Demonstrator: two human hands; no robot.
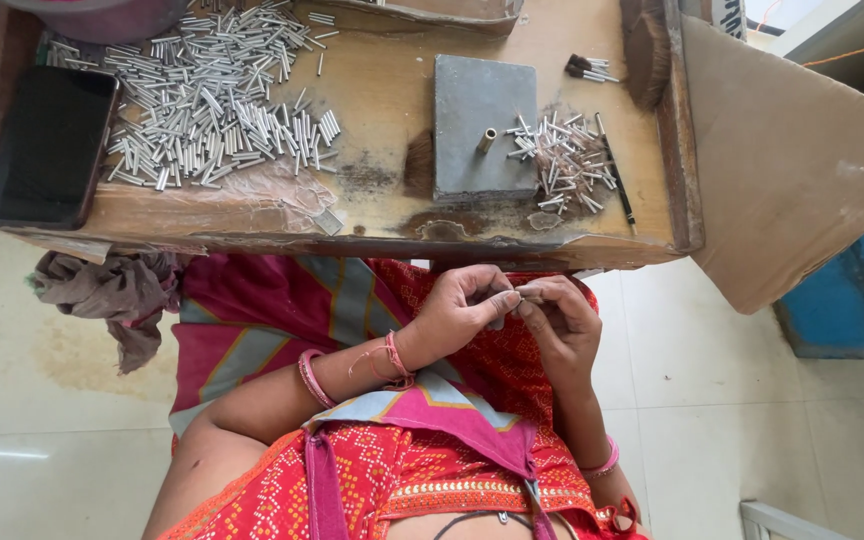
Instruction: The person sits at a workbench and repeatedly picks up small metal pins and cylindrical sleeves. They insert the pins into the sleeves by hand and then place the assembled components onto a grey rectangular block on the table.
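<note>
Wooden bench [252, 215] is ending at a worn near edge, with open room lying between it and the lap, where both hands are working. Left hand [457, 305] and right hand [557, 320] are pinching, fingertips closed, one small thin metal tube [524, 292] between them. One grey block [482, 125], one black phone [47, 145] and two tube heaps [217, 100] are sitting farther off.

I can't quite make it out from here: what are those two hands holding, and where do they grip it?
The left hand and right hand pinch a small thin object between their fingertips; its kind and the exact place of the grip cannot be told.
</note>
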